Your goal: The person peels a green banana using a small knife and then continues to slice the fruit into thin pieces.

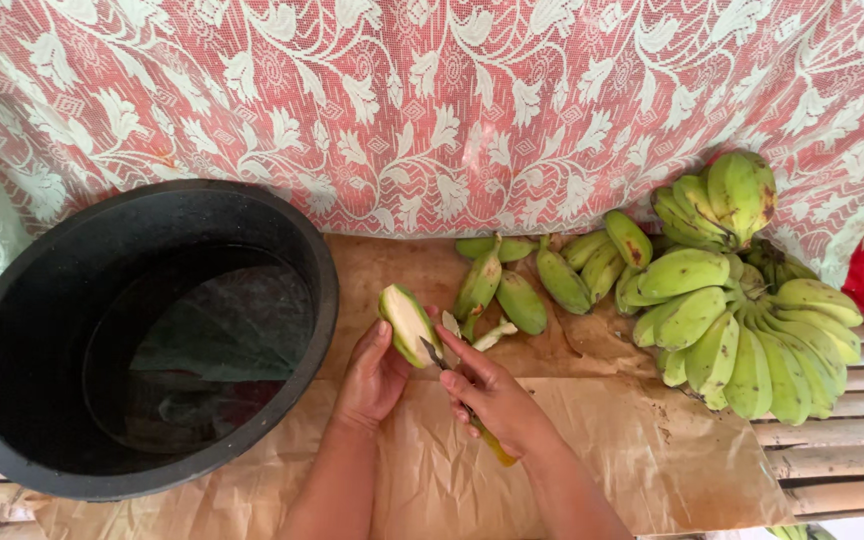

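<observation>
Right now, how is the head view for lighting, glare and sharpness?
Head view: soft, even daylight with faint shadows; the water in the black tub reflects dimly without harsh glare; left hand, right hand and half-peeled banana are sharp; the bench slats bow slightly toward the frame edges.

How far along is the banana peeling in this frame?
Early. Done: no finished fruit shows; the black tub holds only water. In hand: the left hand holds a half-peeled banana, the right hand works a knife on it. Left: loose green bananas and the big bunch.
</observation>
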